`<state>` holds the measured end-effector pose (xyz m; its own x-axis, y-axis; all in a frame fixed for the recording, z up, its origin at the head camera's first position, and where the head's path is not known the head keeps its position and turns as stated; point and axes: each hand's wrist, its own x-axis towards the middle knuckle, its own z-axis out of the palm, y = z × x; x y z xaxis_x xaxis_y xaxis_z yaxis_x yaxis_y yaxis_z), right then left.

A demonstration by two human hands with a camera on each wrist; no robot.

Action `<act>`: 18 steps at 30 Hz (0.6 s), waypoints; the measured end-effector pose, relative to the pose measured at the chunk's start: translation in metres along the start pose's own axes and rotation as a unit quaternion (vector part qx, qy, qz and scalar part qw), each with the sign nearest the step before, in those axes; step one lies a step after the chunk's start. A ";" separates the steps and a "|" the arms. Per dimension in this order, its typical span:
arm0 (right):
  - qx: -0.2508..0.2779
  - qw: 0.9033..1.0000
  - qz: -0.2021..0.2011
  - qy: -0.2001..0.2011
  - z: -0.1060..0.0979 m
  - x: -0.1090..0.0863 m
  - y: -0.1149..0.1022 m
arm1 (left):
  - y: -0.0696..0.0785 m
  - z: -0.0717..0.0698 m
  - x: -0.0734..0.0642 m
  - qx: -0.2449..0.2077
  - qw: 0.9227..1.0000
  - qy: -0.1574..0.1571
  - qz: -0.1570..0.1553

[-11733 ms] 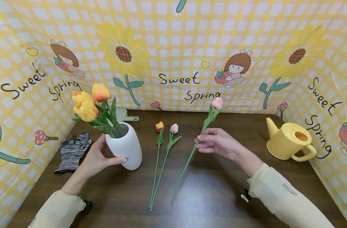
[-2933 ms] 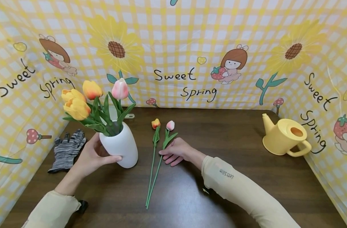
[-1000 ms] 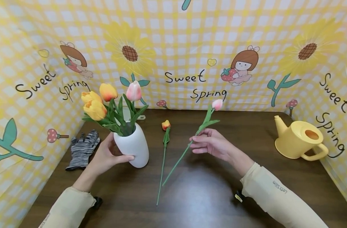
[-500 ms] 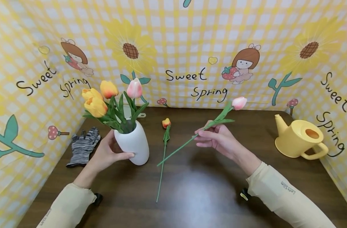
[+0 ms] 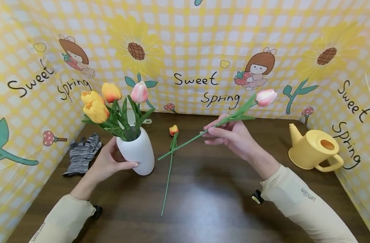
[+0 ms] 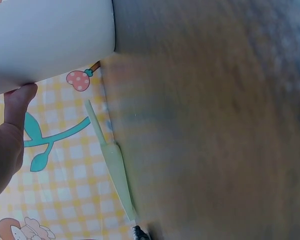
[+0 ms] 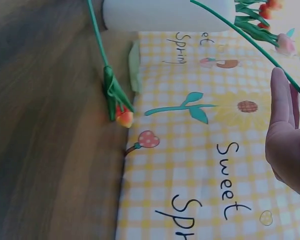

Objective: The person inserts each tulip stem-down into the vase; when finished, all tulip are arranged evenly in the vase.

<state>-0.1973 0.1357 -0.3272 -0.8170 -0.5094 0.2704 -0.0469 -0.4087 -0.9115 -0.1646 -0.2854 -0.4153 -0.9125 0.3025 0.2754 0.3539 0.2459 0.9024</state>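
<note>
My left hand [image 5: 110, 160] holds the white vase [image 5: 136, 152] round its left side, thumb across the front. The vase leans slightly left. Out of its mouth rise several yellow-orange tulips [image 5: 95, 111] and one pink tulip [image 5: 139, 92]. My right hand [image 5: 233, 136] pinches the green stem of another pink tulip [image 5: 266, 98] in the air, right of the vase. Its blossom points up and right, and the stem's lower end is near the vase's right side, apart from it. An orange tulip [image 5: 174, 130] lies on the table between the hands.
At the right stands a yellow watering can [image 5: 314, 150]. A grey striped knit glove [image 5: 83, 155] lies left of my left forearm. Behind the vase is a pale green flat tool with a handle [image 6: 117, 172], partly hidden in the head view. Checked cloth [image 5: 197, 50] walls surround the table.
Earlier, one pink tulip went into the vase, and the right hand picked a second off the table. Since then that tulip has risen and tilted, its stem end swinging up towards the vase.
</note>
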 end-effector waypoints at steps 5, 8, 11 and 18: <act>0.019 0.999 -0.035 -0.007 0.006 0.004 -0.012 | -0.001 -0.001 0.000 0.001 1.000 -0.002 0.002; 0.037 0.997 -0.070 -0.002 0.010 0.007 -0.020 | -0.001 -0.001 0.001 0.003 1.000 -0.003 0.001; 0.046 0.994 -0.097 0.008 0.017 0.011 -0.030 | 0.000 -0.002 0.002 0.004 1.000 -0.003 0.001; 0.063 0.990 -0.128 0.016 0.038 0.020 -0.044 | -0.001 -0.001 0.001 0.002 1.000 -0.006 0.003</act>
<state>-0.1900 0.1150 -0.2703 -0.8060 -0.3531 0.4750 -0.1837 -0.6138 -0.7678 -0.1664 -0.2860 -0.4157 -0.9082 0.3141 0.2767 0.3597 0.2474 0.8997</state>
